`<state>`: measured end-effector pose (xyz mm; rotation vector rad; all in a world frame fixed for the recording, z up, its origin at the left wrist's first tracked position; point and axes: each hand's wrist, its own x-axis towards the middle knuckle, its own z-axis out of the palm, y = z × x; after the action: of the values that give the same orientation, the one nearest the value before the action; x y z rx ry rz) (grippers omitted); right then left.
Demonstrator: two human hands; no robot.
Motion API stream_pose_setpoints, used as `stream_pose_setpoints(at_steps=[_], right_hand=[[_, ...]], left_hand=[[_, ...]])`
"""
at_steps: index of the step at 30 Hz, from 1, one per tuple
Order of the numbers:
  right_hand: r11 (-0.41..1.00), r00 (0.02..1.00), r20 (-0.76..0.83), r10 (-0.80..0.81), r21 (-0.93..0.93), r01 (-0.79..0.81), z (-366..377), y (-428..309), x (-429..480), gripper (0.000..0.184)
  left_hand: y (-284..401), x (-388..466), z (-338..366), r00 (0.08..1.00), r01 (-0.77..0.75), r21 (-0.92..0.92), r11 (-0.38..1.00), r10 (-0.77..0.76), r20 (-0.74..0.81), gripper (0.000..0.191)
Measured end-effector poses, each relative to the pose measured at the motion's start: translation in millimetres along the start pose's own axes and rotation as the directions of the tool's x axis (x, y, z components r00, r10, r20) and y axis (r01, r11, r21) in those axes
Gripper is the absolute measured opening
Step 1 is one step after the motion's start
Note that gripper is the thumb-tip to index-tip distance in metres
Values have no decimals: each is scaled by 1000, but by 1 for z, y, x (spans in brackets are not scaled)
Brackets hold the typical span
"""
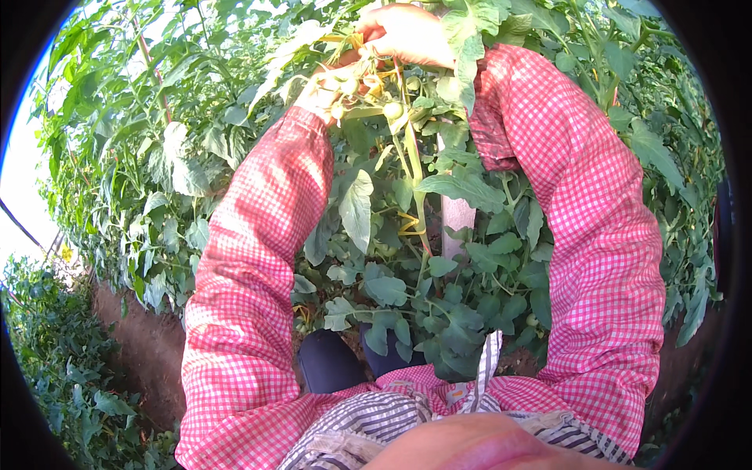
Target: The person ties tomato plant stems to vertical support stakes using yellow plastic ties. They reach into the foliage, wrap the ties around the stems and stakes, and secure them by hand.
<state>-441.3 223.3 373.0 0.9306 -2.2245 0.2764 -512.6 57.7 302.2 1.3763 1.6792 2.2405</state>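
Both my hands are raised among the leaves of a tomato plant, in front of its upper stem. My right hand [408, 36], strongly lit, has its thumb and fingers pinched at a thin yellow tie [355, 41]. Lower and to the left, my left hand [324, 89] is partly covered by leaves and a truss of small green tomatoes [349, 87]; its grip cannot be made out. A larger green tomato [393, 110] hangs by the tomato stem [415, 161]. Further down, another yellow tie [411, 224] loops around that stem.
A pale post [457, 226] stands just right of the stem. Dense tomato foliage [176, 158] rises on both sides, with thin red cords [154, 73] running up through it. Below are my dark shoes [332, 361] and bare soil [141, 346]. Low green plants [50, 364] grow at left.
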Motion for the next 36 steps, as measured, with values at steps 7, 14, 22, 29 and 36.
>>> stream_pose_setpoints(at_steps=[7, 14, 22, 29, 36], right_hand=[[995, 989, -106, -103, 8, 104, 11, 14, -4, 28], [987, 981, -188, 52, 160, -21, 3, 6, -14, 21], [984, 979, -154, 133, 139, -112, 5, 6, -18, 17], [997, 960, -272, -68, 9, 73, 19, 24, -20, 15], [996, 974, -228, -16, 77, 34, 17, 19, -21, 15]], left_hand=[[-7, -3, -26, 995, 8, -12, 1000, -7, 101, 39], [-12, -4, -22, 1000, 4, -46, 999, -5, -15, 38], [-25, -11, -40, 998, 42, -119, 992, -47, -43, 48], [-33, -13, -52, 994, 85, -216, 973, -68, 84, 56], [-38, -12, -67, 993, 74, -269, 960, -97, -71, 59]])
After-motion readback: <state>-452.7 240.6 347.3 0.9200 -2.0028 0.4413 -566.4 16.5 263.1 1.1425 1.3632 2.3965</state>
